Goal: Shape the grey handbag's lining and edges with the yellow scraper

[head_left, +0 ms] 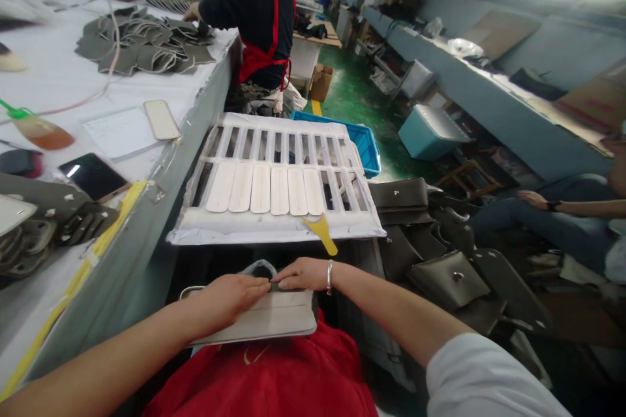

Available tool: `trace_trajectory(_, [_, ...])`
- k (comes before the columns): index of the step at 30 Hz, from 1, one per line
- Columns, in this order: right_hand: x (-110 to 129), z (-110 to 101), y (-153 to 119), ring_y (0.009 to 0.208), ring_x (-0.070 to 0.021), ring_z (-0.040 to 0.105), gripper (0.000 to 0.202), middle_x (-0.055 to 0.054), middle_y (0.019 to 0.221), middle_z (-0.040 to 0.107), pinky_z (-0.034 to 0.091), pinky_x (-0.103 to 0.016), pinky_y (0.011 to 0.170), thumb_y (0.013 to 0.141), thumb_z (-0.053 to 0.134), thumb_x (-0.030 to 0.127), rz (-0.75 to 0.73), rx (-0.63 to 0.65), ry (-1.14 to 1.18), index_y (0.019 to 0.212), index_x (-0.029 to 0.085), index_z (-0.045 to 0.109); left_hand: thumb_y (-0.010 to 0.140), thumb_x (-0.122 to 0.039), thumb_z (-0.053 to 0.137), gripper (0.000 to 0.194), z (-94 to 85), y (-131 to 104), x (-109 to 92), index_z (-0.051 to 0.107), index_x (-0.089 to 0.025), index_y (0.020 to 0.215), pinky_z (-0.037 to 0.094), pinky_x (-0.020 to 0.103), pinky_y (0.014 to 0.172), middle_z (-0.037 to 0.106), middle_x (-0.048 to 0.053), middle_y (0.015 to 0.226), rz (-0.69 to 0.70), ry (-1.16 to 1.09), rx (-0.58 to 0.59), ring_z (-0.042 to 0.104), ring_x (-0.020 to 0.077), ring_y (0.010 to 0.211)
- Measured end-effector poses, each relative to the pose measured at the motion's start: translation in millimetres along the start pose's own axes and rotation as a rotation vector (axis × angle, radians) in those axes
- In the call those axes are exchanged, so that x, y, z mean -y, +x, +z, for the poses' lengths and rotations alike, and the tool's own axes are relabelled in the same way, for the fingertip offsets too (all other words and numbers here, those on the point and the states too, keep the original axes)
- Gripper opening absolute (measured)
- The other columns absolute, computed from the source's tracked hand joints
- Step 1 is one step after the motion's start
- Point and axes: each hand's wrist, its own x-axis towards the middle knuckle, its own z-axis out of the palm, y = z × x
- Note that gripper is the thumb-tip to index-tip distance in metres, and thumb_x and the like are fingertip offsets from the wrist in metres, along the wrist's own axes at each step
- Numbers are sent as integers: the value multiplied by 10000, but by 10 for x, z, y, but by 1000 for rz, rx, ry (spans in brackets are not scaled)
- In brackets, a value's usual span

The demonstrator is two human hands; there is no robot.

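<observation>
In my lap lies a pale leather panel [274, 316] with a dark edge along its far side. My left hand [235, 296] rests flat over its upper left part, fingers stretched together toward the middle. My right hand [303, 273], with a silver bracelet at the wrist, lies on the far edge, its fingers extended and nearly touching the left fingertips. A clear looped strip [261, 268] shows just beyond the fingers. Ahead, a white slatted rack [225, 218] carries several cream strips [280, 190] in a row. A yellow scraper [321, 233] lies on its front edge.
On the left table are a phone [92, 176], a glue bottle [44, 133] and stacked grey pieces [147, 45]. Dark leather bag parts [450, 280] pile up at right. A co-worker [267, 19] in a red apron stands ahead; another person's hand [533, 199] shows far right. A blue crate [366, 146] sits behind the rack.
</observation>
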Motion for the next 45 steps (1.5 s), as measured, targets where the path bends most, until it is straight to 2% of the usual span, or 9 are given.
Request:
trace_trajectory(4, [89,41,143,1070,-157,544,356,-41,1167,600,373,-188,915,895,463,310,-106,45,-70,1205,166,564,792,-84,403,476,-79,-93,89,497,-179,1249,409,322,976,531,87,1283,37,-1,21,526,208,1136])
trace_trajectory(10, [297,80,329,1073,-173,541,362,-53,1203,576,383,-233,910,924,404,297,-137,63,-144,1253,198,517,830,-115,398,454,-194,-471,413,487,-212,1264,353,326,1022,500,54,1313,32,-120,24,476,182,1190])
trace_trajectory(15, [465,121,524,1071,-161,543,356,-30,1209,574,384,-226,917,924,403,288,-140,87,-129,1252,210,518,808,-97,428,486,-251,-696,519,484,-257,1263,359,330,1021,512,17,1303,0,-197,-14,485,173,1182])
trace_trajectory(22, [658,218,823,1109,-160,522,348,-31,1221,566,362,-220,951,924,399,297,-153,79,-189,1228,204,541,803,-127,457,447,-259,-938,644,522,-216,1236,402,311,993,551,50,1262,-18,-76,-68,530,192,1135])
trace_trajectory(27, [794,314,1044,1076,-193,543,364,-73,1200,578,384,-272,935,940,356,312,-208,80,-259,1215,168,547,815,-95,410,455,-187,-1119,649,501,-158,1257,410,323,991,547,103,1263,-51,88,-105,536,214,1126])
trace_trajectory(33, [898,402,1244,1045,-200,565,365,-72,1142,615,412,-280,897,934,367,354,-152,66,-331,1194,186,561,723,-42,434,568,-121,-1194,470,450,-105,1287,409,415,982,471,157,1326,-121,296,-80,484,274,1172])
trace_trajectory(36, [774,348,1076,1094,-197,535,379,-70,1197,581,388,-282,936,933,366,349,-177,56,-308,1236,187,526,710,-40,429,598,-52,-1161,398,433,-124,1302,406,441,970,438,138,1356,-170,358,-77,471,285,1183])
trace_trajectory(40, [403,177,539,1124,-214,516,394,-65,1242,547,382,-303,957,925,362,351,-166,23,-233,1251,195,519,743,-58,422,574,28,-1123,362,436,-173,1306,366,415,1003,423,91,1376,-203,404,-102,427,259,1226])
trace_trajectory(45, [119,90,-65,1127,-226,513,407,-103,1235,546,376,-323,980,908,382,323,-38,-83,-189,1231,129,536,831,-216,452,342,-15,-1037,260,597,-201,1140,277,458,1049,491,64,1326,-206,474,-224,367,267,1268])
